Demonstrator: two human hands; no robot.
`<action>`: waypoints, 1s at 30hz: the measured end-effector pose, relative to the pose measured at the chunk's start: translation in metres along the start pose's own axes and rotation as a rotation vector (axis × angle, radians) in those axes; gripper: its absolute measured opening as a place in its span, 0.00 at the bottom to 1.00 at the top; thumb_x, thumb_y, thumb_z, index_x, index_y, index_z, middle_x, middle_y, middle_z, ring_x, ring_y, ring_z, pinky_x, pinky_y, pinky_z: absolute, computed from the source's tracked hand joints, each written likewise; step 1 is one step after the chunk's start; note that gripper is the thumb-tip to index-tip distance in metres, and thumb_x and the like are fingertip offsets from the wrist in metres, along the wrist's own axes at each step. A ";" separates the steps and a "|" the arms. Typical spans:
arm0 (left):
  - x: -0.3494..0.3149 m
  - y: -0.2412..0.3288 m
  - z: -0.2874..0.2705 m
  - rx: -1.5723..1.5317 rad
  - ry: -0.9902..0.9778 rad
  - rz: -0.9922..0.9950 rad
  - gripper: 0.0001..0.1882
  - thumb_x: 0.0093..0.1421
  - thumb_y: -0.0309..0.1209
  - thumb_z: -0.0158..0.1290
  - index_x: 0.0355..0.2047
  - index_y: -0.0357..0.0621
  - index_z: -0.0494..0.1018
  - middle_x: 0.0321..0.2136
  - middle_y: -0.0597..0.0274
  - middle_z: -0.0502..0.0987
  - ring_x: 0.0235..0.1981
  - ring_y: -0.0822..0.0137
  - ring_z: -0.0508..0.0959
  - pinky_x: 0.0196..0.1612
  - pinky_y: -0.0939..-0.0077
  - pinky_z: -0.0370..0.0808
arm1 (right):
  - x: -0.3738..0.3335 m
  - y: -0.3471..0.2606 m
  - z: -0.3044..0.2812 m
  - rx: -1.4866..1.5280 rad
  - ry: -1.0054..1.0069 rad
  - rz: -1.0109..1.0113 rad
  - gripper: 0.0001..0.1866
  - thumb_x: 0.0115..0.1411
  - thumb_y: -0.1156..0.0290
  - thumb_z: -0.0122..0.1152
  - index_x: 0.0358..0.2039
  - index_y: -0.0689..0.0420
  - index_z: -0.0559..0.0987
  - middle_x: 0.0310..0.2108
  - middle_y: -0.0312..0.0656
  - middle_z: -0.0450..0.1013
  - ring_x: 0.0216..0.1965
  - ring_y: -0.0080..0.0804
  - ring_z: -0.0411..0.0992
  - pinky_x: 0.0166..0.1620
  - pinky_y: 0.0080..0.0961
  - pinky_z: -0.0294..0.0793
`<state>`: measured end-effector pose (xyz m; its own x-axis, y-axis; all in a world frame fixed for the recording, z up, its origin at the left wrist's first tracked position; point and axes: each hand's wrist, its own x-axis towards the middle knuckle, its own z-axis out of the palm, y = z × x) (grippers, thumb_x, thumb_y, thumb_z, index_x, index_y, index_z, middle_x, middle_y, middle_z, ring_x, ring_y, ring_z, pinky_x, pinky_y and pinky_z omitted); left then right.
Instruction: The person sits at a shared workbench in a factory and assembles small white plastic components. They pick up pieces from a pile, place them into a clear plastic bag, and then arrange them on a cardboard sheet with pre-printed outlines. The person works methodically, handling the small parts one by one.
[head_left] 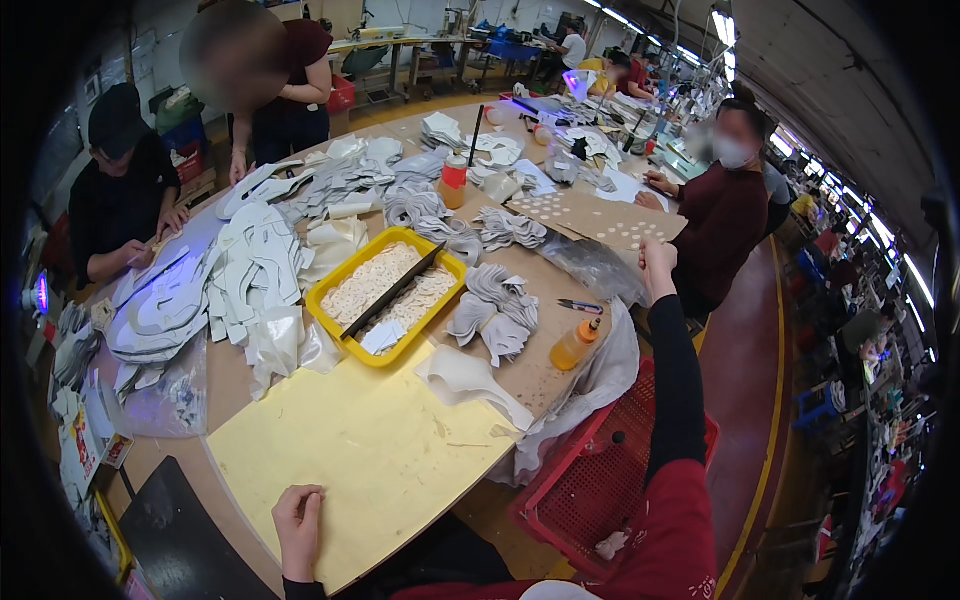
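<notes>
My right hand (pixel 657 262) is stretched far forward, its fingers closed on the near right corner of a brown cardboard sheet (pixel 610 222) dotted with white round pieces. My left hand (pixel 297 525) rests low over the pale yellow sheet (pixel 340 440), fingers curled in, nothing visible in them. Beyond that sheet stands a yellow tray (pixel 455 325) of small pale pieces, a dark strip (pixel 392 290) lying across it. Bundles of grey cut pieces (pixel 495 310) sit right of the tray. An orange bottle (pixel 574 345) and a pen (pixel 580 306) are near the table's right edge.
Stacks of white-grey cut pieces (pixel 255 260) cover the left of the table. A red crate (pixel 590 490) stands below its right edge. A glue jar (pixel 453 180) holds an upright stick. Co-workers stand left and far; a masked person (pixel 735 200) is at the right.
</notes>
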<state>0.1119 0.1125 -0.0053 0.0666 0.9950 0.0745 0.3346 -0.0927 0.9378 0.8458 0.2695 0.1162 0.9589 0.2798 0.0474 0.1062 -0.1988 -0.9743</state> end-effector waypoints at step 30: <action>-0.001 0.005 0.004 -0.181 0.016 -0.034 0.10 0.65 0.21 0.53 0.46 0.32 0.76 0.36 0.58 0.80 0.40 0.68 0.80 0.46 0.75 0.76 | -0.072 -0.064 -0.047 1.347 -0.437 -0.018 0.14 0.68 0.81 0.48 0.52 0.72 0.68 0.56 0.58 0.71 0.60 0.53 0.70 0.65 0.54 0.72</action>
<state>0.1170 0.1112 -0.0015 0.0425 0.9981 0.0454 0.1617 -0.0517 0.9855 0.7824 0.2180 0.1858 0.7765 0.5855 0.2329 -0.4488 0.7733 -0.4478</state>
